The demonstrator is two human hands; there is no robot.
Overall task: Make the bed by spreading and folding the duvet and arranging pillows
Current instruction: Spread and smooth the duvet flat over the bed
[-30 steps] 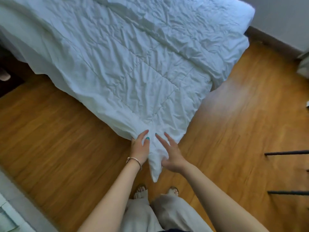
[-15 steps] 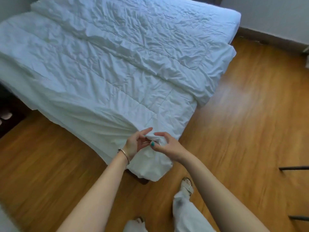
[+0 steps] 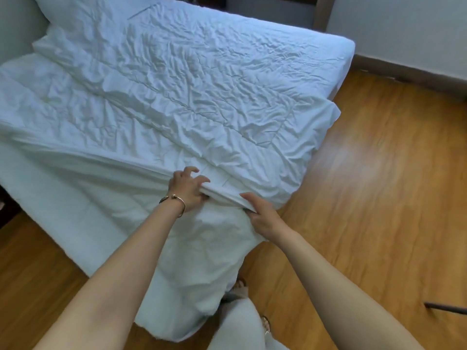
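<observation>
White duvet (image 3: 156, 114) spread rumpled across the bed (image 3: 336, 59), its near corner bunched and gripped by the left hand (image 3: 188, 189), pinched just beside by the right hand (image 3: 262, 218), wooden floor (image 3: 379, 198) around.

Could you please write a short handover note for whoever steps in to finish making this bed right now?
Left hand: grip on a bunched fold of the duvet at the bed's near corner.
Right hand: pinching the same fold.
Duvet: spread across the bed, wrinkled, near corner hanging toward the wooden floor.
Pillow: at the head end, partly out of view.
Left: square the corner, smooth, fold, arrange pillows.
</observation>
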